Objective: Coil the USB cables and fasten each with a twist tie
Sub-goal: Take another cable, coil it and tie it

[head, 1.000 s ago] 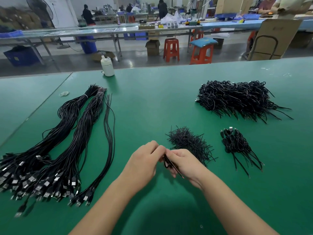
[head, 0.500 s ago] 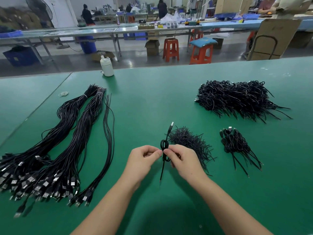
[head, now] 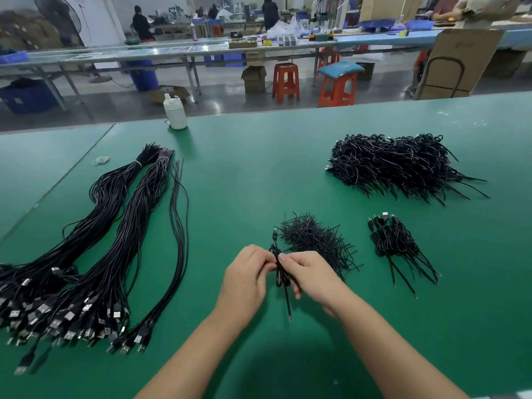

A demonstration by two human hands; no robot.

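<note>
Pinching a small coiled USB cable [head: 279, 269] at its waist between left hand [head: 247, 279] and right hand [head: 309, 276], just above the green table [head: 259, 168] beside the twist ties [head: 313, 240] — looks light, floppy, springy, so best gripped mid-coil.

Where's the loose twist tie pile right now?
In the head view, the twist tie pile lies on the green table just beyond the right hand, left of the small batch of coiled cables.

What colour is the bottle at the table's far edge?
White, the bottle shows plainly in the head view.
</note>
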